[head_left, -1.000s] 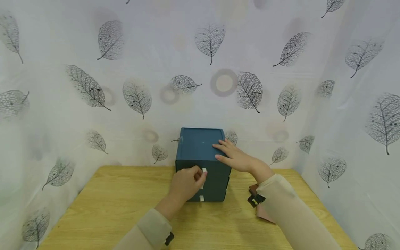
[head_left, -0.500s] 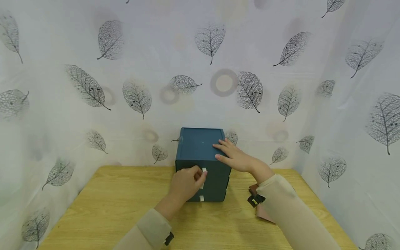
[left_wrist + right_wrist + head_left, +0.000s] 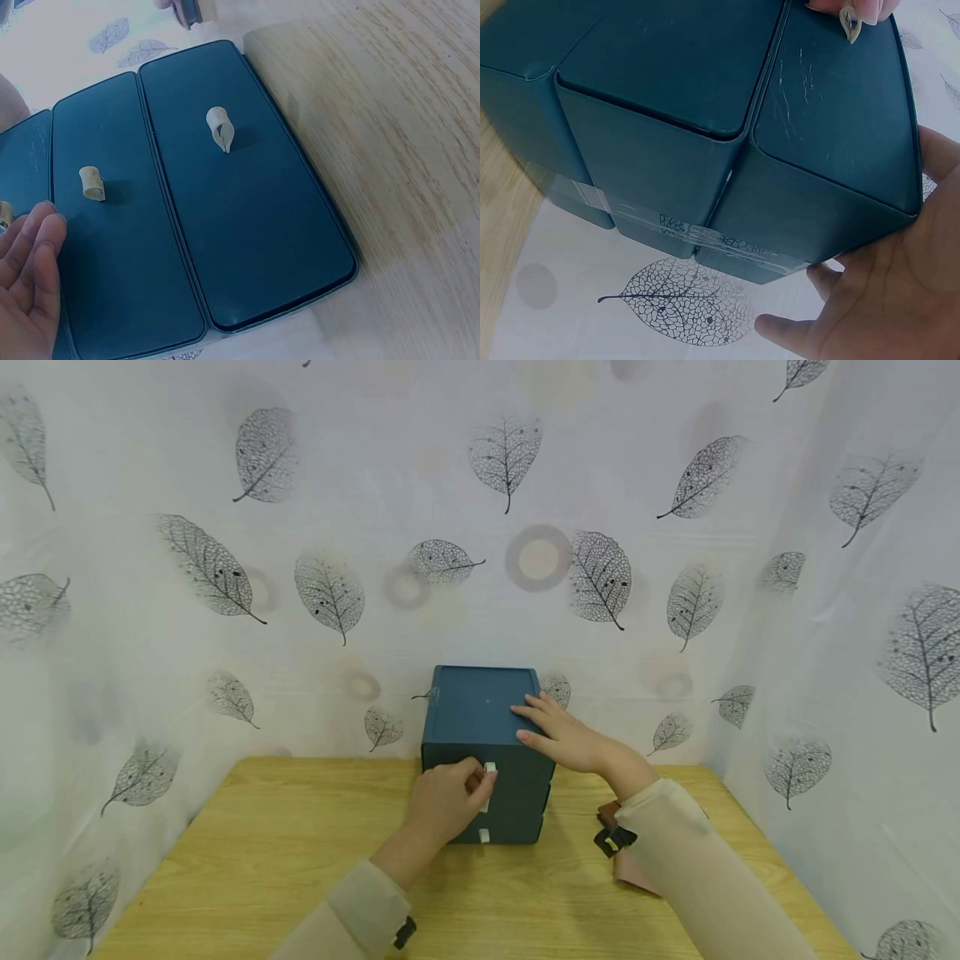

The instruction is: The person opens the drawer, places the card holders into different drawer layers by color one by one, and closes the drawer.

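Observation:
A dark blue set of drawers (image 3: 480, 706) stands at the back of the wooden table, with small cream loop pull tabs down its front. My left hand (image 3: 446, 797) is at the front, its thumb and curled index finger pinching the top pull tab (image 3: 850, 24). In the left wrist view the middle pull tab (image 3: 91, 183) and the bottom pull tab (image 3: 220, 129) hang free. All the drawers look closed. My right hand (image 3: 566, 735) rests with spread fingers on the top's right edge. From the right wrist, its palm (image 3: 900, 292) shows against the unit's side.
A flat pinkish-brown item (image 3: 633, 872) lies on the table (image 3: 300, 860) at the right, partly hidden under the right sleeve. Clear tape (image 3: 705, 236) runs across the unit's side. Behind hangs a white leaf-patterned curtain (image 3: 420, 635).

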A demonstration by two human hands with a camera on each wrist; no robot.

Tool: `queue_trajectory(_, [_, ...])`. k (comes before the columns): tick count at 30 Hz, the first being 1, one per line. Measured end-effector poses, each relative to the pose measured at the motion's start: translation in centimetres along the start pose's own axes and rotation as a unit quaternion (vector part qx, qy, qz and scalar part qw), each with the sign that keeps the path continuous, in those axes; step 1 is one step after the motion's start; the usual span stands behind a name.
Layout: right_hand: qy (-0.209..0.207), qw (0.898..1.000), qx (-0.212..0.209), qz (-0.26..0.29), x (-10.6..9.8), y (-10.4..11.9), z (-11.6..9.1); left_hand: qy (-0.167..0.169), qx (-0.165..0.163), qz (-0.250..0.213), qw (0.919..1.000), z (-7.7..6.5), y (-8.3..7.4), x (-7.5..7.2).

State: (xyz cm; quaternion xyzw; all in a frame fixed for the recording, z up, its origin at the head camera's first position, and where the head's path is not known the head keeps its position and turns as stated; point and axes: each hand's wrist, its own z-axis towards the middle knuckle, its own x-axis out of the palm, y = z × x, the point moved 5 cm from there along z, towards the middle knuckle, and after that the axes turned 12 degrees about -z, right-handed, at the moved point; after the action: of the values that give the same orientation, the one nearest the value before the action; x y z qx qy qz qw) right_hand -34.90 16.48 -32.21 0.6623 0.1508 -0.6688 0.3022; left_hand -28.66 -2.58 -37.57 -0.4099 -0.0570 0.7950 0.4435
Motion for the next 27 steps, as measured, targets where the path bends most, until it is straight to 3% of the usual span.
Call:
queue_trajectory(14, [-0.006,1.0,0.001,0.003,0.1,-0.1,0.0,0.004,0.028,0.004,0.9996,-0.4,0.6,-0.1])
queue_trajectory(20, [-0.007,1.0,-0.001,0.005,0.1,-0.1,0.0,-0.028,0.09,-0.009,0.9955,-0.5,0.3,-1.6])
queue_trajectory(27, [-0.007,1.0,0.002,0.007,0.0,0.0,0.0,-0.075,0.162,-0.028,0.9835,0.0,0.3,-4.2])
